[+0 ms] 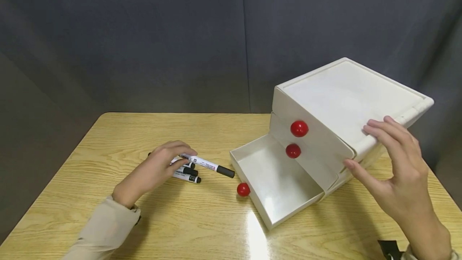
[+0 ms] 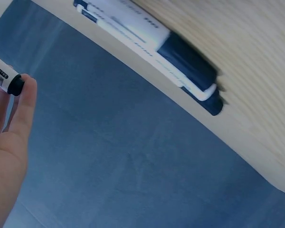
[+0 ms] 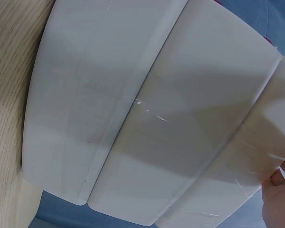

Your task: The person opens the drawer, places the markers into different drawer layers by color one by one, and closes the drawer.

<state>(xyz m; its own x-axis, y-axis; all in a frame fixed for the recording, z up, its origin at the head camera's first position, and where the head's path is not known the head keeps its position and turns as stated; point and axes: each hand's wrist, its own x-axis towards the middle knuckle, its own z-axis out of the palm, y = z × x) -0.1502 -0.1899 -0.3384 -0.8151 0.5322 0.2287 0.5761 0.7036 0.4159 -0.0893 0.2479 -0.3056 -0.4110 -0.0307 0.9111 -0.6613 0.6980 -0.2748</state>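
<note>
Drawer unit [image 1: 346, 103], white: stands on the wood-grain surface [image 1: 202, 220], with its front turned toward your left side. Its bottom drawer [image 1: 285, 179] is pulled out from the unit's front; the two drawers above it are closed.

Of your hands, the right hand [image 1: 408, 175] is at the near right edge of the drawer unit. Its fingers are spread and slightly bent, with fingertips at the top edge and the thumb at the front corner. It is wide open and has no closed grip on the casing.

Your left hand [image 1: 157, 167] is to the left of the drawer unit. Its fingers and thumb are nearly together and pinch one white marker [image 1: 207, 164]. The marker slants toward the unit, its black cap near the front panel of the bottom drawer.

At least three further markers [image 1: 185, 177], white with black ends, lie grouped left of the unit, partly hidden by your left hand. Red knobs [image 1: 299, 128] are fitted to the unit's front, one per drawer.
</note>
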